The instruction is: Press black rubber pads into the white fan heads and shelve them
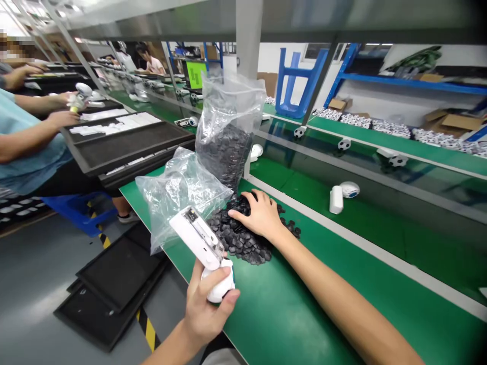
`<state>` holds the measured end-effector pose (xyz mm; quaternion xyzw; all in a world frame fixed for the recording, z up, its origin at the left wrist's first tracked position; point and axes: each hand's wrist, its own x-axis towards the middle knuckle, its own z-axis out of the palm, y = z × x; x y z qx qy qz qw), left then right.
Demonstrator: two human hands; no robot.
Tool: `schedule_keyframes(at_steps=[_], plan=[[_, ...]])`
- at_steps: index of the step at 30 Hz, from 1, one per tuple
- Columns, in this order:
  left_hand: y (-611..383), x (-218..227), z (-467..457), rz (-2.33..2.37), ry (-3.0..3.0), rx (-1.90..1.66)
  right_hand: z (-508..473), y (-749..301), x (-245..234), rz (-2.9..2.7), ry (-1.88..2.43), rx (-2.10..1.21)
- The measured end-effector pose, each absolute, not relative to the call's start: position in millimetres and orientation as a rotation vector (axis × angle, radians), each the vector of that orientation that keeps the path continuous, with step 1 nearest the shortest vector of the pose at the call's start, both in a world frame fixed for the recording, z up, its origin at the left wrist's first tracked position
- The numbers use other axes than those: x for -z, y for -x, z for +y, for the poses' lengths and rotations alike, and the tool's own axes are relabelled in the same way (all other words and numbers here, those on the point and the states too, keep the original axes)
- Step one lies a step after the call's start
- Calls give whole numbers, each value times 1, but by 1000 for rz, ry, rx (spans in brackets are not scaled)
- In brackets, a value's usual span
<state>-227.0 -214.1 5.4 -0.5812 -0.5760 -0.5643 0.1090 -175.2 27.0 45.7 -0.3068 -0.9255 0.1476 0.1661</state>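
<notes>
My left hand (pixel 208 304) grips a white plastic device (pixel 198 238) with a rounded head and a long rectangular body. Its body points up and to the left, with a recessed inner side showing. Over a heap of small flat black pieces (pixel 243 238), my right hand (pixel 262 213) rests with thumb and fingers apart, fingertips among the pieces. Whether any piece is between those fingers I cannot tell. Just behind the heap stands a clear plastic bag (pixel 228 137) full of similar black pieces. A crumpled clear bag (pixel 182 182) lies to its left.
A green conveyor belt (pixel 289 177) runs beyond the green worktable (pixel 289 309), carrying white parts (pixel 336 199) and soccer-ball-patterned pieces (pixel 344 144). At left, a co-worker (pixel 34 126) handles parts beside black trays (pixel 125 147). More black trays (pixel 117 274) lie on the floor.
</notes>
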Motion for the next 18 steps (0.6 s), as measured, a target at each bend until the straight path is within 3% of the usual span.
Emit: schedule_keyframes(at_steps=[10, 18], plan=[[227, -7, -213, -1686, 1750, 1703, 30, 182, -45, -2717, 794, -205], [227, -3, -213, -1717, 1673, 1668, 42, 186, -53, -2749, 693, -312]])
